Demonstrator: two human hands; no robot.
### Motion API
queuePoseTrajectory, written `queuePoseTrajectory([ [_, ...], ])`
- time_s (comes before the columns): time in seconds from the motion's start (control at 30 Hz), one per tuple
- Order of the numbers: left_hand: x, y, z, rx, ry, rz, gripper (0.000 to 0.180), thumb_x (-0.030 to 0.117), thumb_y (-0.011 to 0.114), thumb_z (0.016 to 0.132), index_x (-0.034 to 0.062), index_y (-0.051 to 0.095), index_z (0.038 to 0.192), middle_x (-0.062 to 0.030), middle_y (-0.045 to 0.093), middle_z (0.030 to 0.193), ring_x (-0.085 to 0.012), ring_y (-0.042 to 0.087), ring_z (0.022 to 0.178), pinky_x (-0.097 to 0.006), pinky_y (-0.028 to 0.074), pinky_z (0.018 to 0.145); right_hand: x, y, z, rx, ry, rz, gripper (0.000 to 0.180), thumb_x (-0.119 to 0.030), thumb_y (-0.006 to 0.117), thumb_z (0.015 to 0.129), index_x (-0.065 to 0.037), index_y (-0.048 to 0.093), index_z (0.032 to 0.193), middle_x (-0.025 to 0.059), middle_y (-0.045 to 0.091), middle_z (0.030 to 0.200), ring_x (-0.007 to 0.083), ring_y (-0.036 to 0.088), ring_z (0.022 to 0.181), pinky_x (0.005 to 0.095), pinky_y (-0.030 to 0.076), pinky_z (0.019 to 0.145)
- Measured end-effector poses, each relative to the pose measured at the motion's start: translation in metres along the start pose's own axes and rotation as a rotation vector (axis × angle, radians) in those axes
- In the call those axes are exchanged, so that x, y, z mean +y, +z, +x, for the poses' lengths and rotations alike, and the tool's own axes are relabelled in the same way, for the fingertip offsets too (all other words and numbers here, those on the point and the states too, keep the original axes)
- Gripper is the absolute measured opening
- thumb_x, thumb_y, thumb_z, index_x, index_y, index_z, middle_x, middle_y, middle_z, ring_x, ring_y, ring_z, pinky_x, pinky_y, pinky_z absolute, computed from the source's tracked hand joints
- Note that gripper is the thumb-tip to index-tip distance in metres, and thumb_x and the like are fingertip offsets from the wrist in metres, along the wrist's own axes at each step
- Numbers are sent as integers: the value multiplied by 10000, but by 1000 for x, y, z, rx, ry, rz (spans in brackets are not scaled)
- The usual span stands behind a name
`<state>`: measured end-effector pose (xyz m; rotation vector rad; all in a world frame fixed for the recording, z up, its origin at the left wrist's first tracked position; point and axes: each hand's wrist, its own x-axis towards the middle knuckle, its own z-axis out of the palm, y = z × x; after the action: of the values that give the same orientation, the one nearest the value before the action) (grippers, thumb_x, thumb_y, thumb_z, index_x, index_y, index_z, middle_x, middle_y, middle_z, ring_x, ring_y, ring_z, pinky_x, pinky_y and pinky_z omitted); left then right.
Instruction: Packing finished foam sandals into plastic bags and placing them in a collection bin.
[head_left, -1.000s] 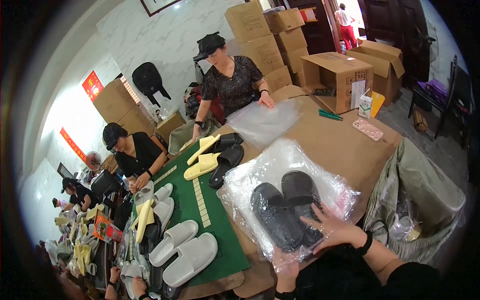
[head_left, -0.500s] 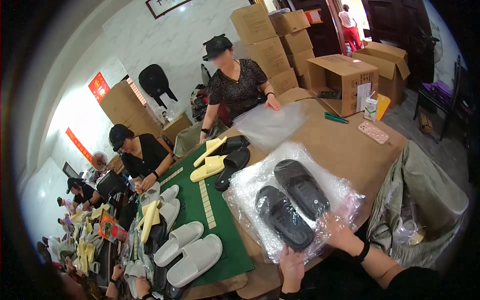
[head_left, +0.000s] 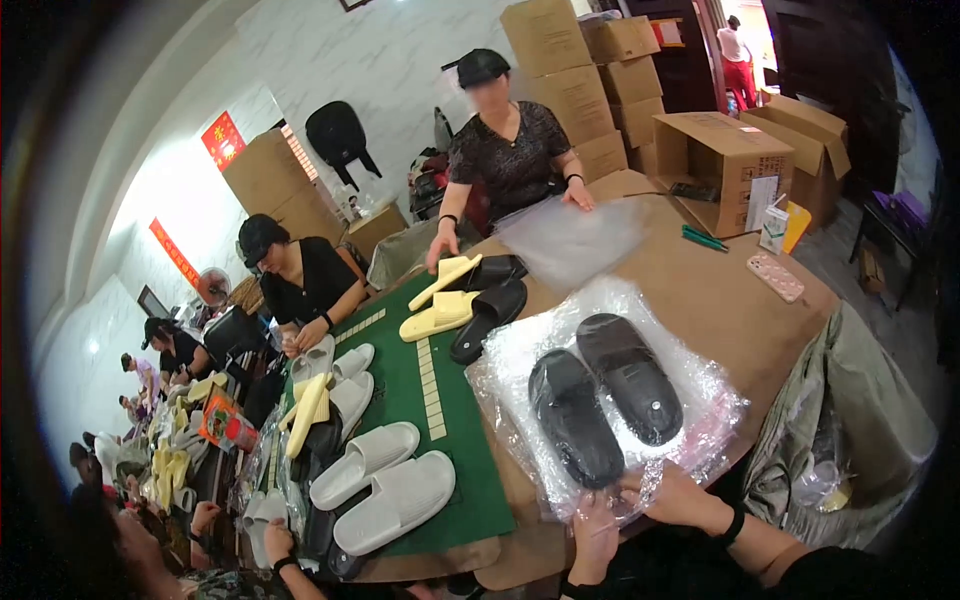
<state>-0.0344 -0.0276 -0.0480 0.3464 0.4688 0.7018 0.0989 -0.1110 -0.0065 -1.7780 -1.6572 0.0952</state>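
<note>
A pair of black slide slippers (head_left: 632,380) lies soles down inside a clear plastic bag (head_left: 712,412), toes pointing away from me. The bag rests on more crinkled clear film on the brown tabletop. My left hand (head_left: 597,528) pinches the bag's near edge, just below the left slipper's heel. Close beside it, my right hand (head_left: 678,498) is closed on the same edge, below the right slipper. Some of my fingertips are blurred behind the shiny plastic.
Left of the bag, a green mat (head_left: 470,490) carries grey slippers (head_left: 395,500), yellow slippers (head_left: 440,316) and black ones. Across the table, a co-worker (head_left: 510,150) stands by flat clear bags (head_left: 575,235). A green cutter (head_left: 704,238), phone (head_left: 775,278) and cardboard box (head_left: 725,170) lie further right.
My right hand has come down off the slipper's heel to the bag's near edge, closer to my left hand. The co-worker opposite has reached to the yellow slippers. The whole view has shifted.
</note>
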Motion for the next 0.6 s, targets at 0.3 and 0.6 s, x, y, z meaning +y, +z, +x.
queuePoseTrajectory([
  [0.3,12,5,-12,-55,-36,202,497,130,486,972,-33,307,1406,-147,474,1334,-243,520,1156,-362,450,982,-69,-84,12,-300,-397,629,380,-219,679,866,-87,582,1210,123,657,1013,287,639,893,366,517,781],
  [0.6,10,6,-22,-278,290,1238,283,127,559,916,68,631,1183,-199,544,1153,-333,520,1064,-398,350,1018,-50,-80,38,-217,-67,-515,864,-372,741,691,-321,326,1447,228,253,1478,406,383,1278,565,361,973],
])
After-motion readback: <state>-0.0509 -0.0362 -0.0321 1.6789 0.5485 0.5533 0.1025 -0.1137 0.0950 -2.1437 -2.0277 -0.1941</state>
